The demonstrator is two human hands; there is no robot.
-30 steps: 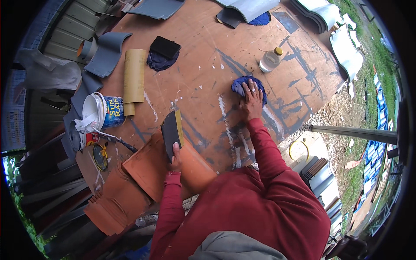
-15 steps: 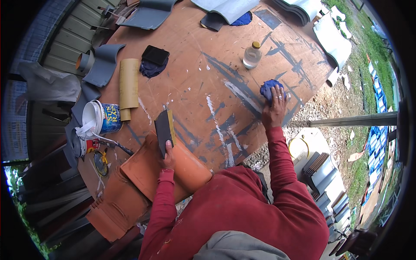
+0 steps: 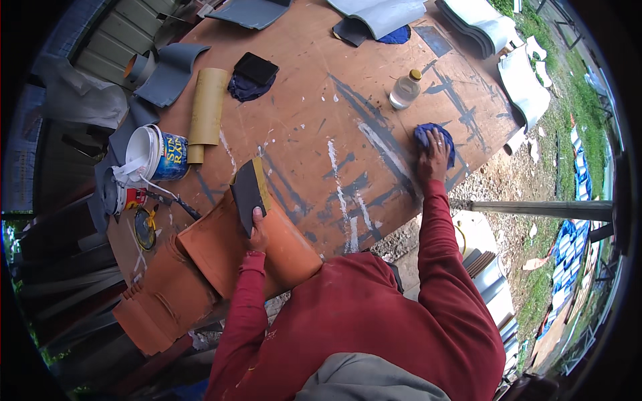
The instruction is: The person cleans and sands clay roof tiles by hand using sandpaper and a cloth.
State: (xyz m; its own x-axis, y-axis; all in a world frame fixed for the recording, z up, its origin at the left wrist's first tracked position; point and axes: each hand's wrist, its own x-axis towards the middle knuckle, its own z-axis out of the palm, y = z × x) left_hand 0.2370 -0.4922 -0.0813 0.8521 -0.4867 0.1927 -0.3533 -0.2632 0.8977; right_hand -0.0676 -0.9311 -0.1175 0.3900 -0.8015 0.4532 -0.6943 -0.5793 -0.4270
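A folded sheet of dark sandpaper (image 3: 246,190) with a yellowish back is gripped in my left hand (image 3: 258,234), thumb on its dark face. It stands over a curved orange roof tile (image 3: 291,250), which lies at the table's near left edge; whether they touch, I cannot tell. To the right, my right hand (image 3: 435,160) is on a crumpled dark-blue cloth (image 3: 425,134) on the brown tabletop (image 3: 301,127), fingers laid over it. A clear bottle (image 3: 404,91) of clear liquid with a gold cap stands just beyond that hand.
At left are a paint bucket (image 3: 170,157), a yellowish roll (image 3: 208,107) and a roll of tape (image 3: 145,228). Beyond lies a black phone-like slab (image 3: 255,69) on another blue cloth. Grey curved tiles (image 3: 384,17) line the far edge. A wooden beam (image 3: 535,209) stands right of the table.
The whole view has shifted slightly, so the tabletop things appear further right. Both hands keep their holds; the cloth stays in about the same place beside the bottle.
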